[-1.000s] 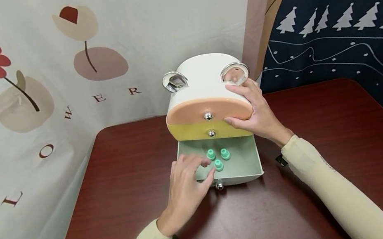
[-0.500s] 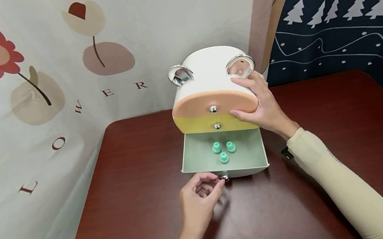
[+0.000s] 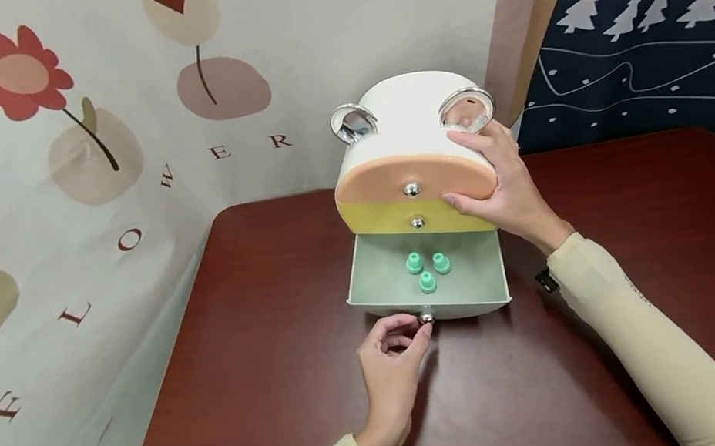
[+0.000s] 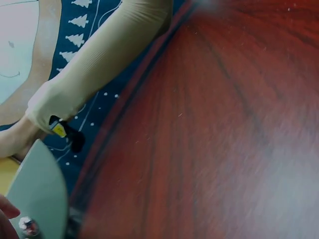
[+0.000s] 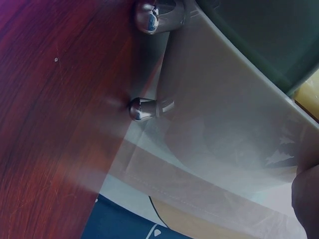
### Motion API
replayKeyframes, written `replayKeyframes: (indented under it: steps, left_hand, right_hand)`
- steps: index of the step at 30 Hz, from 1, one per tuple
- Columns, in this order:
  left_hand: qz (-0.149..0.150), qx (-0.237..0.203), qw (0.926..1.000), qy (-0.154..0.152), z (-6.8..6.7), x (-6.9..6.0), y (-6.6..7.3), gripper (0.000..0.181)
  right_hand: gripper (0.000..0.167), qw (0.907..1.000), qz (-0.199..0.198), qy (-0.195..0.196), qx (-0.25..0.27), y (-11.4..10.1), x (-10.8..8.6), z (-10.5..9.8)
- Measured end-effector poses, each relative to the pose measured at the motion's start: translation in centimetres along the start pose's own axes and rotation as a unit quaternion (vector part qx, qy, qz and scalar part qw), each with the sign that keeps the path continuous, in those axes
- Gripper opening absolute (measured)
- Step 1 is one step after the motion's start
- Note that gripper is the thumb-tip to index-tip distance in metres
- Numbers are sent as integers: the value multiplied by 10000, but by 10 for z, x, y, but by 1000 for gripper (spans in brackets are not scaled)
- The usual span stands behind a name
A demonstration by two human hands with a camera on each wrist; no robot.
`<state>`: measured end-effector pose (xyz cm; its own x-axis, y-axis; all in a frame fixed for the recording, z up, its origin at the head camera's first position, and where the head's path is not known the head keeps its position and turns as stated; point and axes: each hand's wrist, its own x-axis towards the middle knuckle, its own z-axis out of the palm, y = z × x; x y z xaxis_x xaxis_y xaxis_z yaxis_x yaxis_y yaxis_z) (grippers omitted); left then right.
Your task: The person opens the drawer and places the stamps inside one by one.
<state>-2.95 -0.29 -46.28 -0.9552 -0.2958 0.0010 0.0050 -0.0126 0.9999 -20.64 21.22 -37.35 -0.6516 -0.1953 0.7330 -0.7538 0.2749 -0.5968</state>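
Observation:
A small white drawer cabinet with round silver-rimmed ears stands on the table. Its peach and yellow drawers are closed, while the pale green bottom drawer is pulled out. Inside lie three small mint-green stepped caps. At that drawer's front, my left hand pinches the silver knob between thumb and index finger; the knob also shows in the left wrist view. My right hand grips the cabinet's right side, thumb across the front, fingers above, some hidden behind it.
The cabinet rests on a dark red wooden table with rounded back corners. Behind it hangs a pale flower-print cloth. A dark blue cloth with white trees hangs at the right.
My left hand has moved from over the green drawer, beside the caps, down to its front knob and taken hold of it. My right hand keeps its grip; the head view has shifted.

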Motion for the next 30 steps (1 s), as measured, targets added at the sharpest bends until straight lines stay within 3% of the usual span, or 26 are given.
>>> replayKeyframes:
  steps: [9,19,22,30]
  left_hand:
    - [-34,-112,9999,36,10,5,-8,20]
    - [21,-247,9997,58,7,12,-12,18]
    - [14,-290,9996,4,8,20,-13,16]
    - [54,-443,9986,-281,22,59,-5,14]
  right_hand:
    - [75,10000,80,3,42,-8,1,-3]
    - [75,10000,51,-63,25,-9,-5,5]
    - [75,9999,59,-82,23,-9,-8,7]
    - [74,9998,-169,52,-60,-8,1,0]
